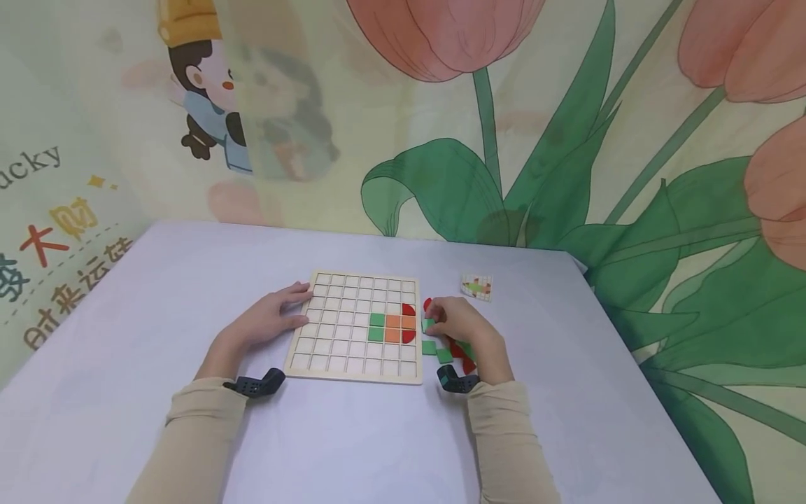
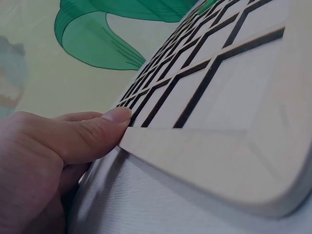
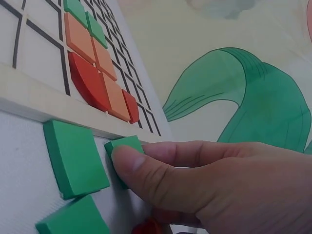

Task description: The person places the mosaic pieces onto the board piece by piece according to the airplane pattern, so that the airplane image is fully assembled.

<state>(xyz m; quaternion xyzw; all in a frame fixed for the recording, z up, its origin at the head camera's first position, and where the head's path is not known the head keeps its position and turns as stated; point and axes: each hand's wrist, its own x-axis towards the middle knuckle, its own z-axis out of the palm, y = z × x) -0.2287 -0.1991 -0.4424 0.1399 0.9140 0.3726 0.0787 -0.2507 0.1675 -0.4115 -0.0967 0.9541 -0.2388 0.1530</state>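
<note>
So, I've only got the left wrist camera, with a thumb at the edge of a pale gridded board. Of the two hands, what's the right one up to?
Observer: The right hand is pinching a green piece between thumb and finger.

Visitor: Oh, nice! Are any orange ones in place already?

Observer: Yes, three orange squares lie together on the board.

Visitor: And is there anything off to the side that I'm missing?

Observer: A small printed card lies to the right of the board; its print is too small to make out.
</note>
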